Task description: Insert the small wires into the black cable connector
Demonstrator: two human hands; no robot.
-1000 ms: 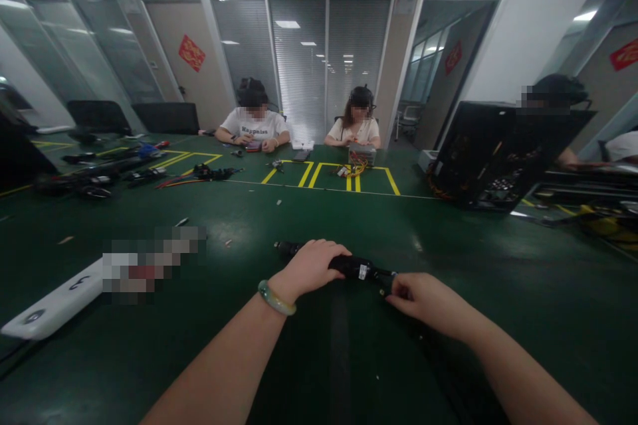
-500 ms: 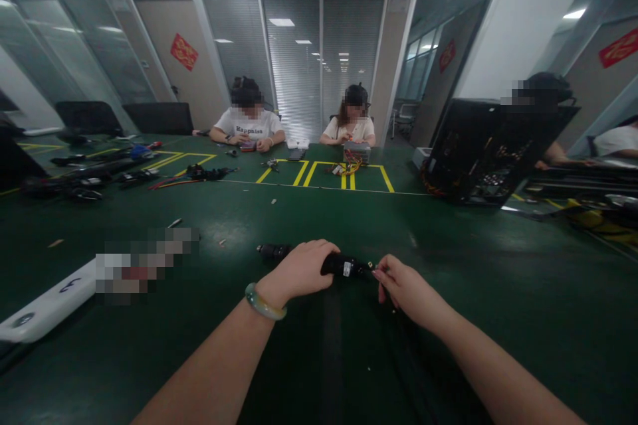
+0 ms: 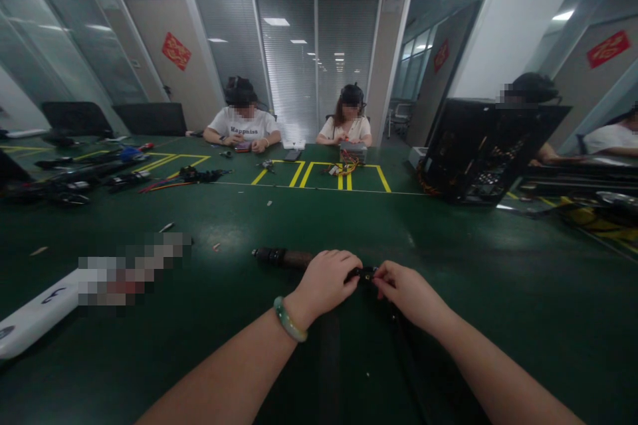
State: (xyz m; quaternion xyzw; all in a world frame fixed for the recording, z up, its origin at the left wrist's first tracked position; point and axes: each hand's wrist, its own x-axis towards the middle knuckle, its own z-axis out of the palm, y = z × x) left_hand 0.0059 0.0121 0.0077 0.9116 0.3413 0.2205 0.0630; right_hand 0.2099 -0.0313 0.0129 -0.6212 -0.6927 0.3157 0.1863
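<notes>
A black cylindrical tool (image 3: 295, 259), in form like a corded electric screwdriver with a metal tip, lies across the table in front of me. Its tip points left, and its barrel has a brownish sheen. My left hand (image 3: 329, 282), with a green bangle at the wrist, is closed over the tool's right end. Just right of it, my right hand (image 3: 406, 289) pinches the dark cable end beside a small black piece with a gold-coloured spot (image 3: 367, 275). From there a black cable (image 3: 411, 362) runs down toward me. Whether the cable end is seated in the tool I cannot tell.
A white long device (image 3: 42, 309), partly pixelated, lies at left near a small metal bit (image 3: 166, 228). Cables and dark parts (image 3: 74, 182) are heaped at far left. Two people sit opposite, one by a grey power supply box (image 3: 353, 153). A black computer case (image 3: 478, 153) stands right.
My left hand has slid right along the tool to its end, close to my right hand. More of the barrel shows now. The view has shifted slightly.
</notes>
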